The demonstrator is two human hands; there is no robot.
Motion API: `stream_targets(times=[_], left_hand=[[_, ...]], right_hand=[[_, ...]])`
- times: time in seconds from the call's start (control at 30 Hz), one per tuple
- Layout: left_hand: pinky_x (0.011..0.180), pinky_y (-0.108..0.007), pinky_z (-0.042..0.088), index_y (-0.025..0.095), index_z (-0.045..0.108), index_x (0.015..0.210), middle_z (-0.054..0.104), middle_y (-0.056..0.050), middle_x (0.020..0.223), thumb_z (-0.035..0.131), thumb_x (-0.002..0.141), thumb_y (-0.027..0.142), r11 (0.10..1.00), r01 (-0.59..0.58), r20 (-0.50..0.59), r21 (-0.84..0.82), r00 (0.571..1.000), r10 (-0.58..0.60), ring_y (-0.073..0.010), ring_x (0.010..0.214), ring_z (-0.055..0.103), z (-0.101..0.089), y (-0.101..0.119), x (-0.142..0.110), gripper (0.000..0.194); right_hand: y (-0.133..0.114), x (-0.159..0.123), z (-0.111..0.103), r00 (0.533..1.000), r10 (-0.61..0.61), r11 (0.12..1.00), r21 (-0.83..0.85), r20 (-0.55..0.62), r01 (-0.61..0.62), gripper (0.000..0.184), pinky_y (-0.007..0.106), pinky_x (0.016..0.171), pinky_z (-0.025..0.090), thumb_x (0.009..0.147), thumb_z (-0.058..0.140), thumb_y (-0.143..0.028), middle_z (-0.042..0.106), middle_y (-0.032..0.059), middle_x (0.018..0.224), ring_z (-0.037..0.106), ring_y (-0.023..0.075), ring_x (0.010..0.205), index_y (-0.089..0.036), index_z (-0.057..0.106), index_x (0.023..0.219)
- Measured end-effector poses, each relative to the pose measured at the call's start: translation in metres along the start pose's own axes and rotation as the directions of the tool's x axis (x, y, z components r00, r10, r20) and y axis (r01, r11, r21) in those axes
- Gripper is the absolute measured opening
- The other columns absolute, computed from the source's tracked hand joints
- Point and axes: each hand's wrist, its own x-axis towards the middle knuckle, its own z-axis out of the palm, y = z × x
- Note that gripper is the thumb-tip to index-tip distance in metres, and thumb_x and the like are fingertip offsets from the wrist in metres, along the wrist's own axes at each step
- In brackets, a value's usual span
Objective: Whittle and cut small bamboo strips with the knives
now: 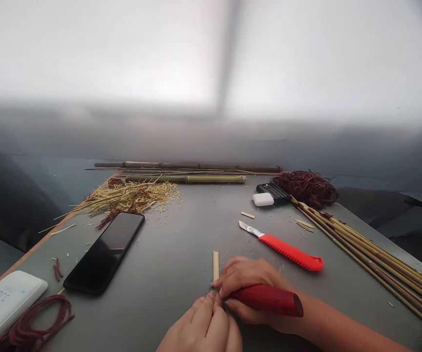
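Note:
A flat, pale bamboo strip [215, 264] points away from me near the table's front edge. My left hand [203, 325] is closed, its fingertips pinching the near end of the strip. My right hand [256, 283] wraps round a carving tool with a dark red wooden handle [265, 299]; its working tip meets the strip, mostly hidden by my fingers. Both hands touch each other at the strip. Beyond my right hand lies a scalpel-like knife [284, 247] with an orange-red plastic handle, its blade pointing up and left. A short bamboo piece [248, 214] rests past that blade.
At left are a black phone [106, 252], a white device with digits [11, 305], brown cord [36, 322] and a heap of bamboo shavings [137, 195]. Bamboo poles [196, 179] lie at the back. Thin canes [372, 254], tangled brown cord [308, 188] and a white case [263, 199] are right.

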Motion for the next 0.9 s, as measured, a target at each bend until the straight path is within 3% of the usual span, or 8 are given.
stream_targets(times=[0.23,0.4,0.53,0.67,0.9], left_hand=[[0.061,-0.021,0.059,0.013,0.067,0.086,0.076,-0.001,0.075,0.038,0.086,-0.01,1.0,0.0,-0.004,0.003,1.0,0.0,-0.0159,0.064,0.074,-0.004,-0.001,0.002,0.037],[0.062,-0.021,0.06,0.013,0.067,0.085,0.076,-0.001,0.074,0.036,0.087,-0.009,1.0,-0.005,-0.009,-0.002,1.0,0.005,-0.0161,0.066,0.074,-0.004,-0.002,0.002,0.038],[0.061,-0.021,0.061,0.012,0.068,0.085,0.076,-0.003,0.075,0.038,0.084,-0.01,1.0,-0.003,0.004,-0.011,1.0,0.003,-0.0167,0.065,0.074,-0.005,-0.002,0.004,0.038],[0.061,-0.021,0.061,0.012,0.068,0.083,0.075,-0.003,0.072,0.04,0.084,-0.008,1.0,-0.003,-0.013,-0.022,1.0,0.002,-0.0169,0.063,0.073,-0.004,-0.002,0.004,0.034],[0.062,-0.022,0.061,0.01,0.069,0.085,0.076,-0.005,0.075,0.043,0.081,-0.007,0.999,-0.02,-0.001,-0.029,1.0,0.02,-0.0181,0.065,0.074,-0.004,-0.002,0.003,0.031]], right_hand=[[-0.004,-0.002,-0.004,0.99,0.123,0.991,-0.047,-0.072,-0.127,0.012,0.027,0.068,0.056,0.078,0.063,-0.016,0.077,0.0015,0.076,0.07,0.0172,0.072,-0.024,0.072,0.079],[-0.005,0.0,-0.004,0.997,0.077,0.997,-0.03,-0.015,-0.078,0.01,0.028,0.079,0.056,0.08,0.067,-0.017,0.079,0.0019,0.083,0.072,0.0157,0.077,-0.024,0.074,0.083],[-0.008,0.002,-0.006,0.994,0.111,0.994,0.002,-0.019,-0.111,0.012,0.028,0.074,0.056,0.08,0.062,-0.014,0.077,0.0036,0.08,0.07,0.0163,0.076,-0.022,0.072,0.081],[-0.01,0.003,-0.006,0.998,0.068,0.997,0.04,0.019,-0.068,0.009,0.03,0.082,0.055,0.082,0.065,-0.016,0.077,0.0049,0.086,0.07,0.0164,0.081,-0.021,0.072,0.085],[-0.013,0.006,-0.008,0.995,0.1,0.995,0.01,0.014,-0.1,0.02,0.027,0.073,0.056,0.075,0.059,-0.007,0.076,0.0033,0.081,0.068,0.0153,0.076,-0.022,0.071,0.079]])
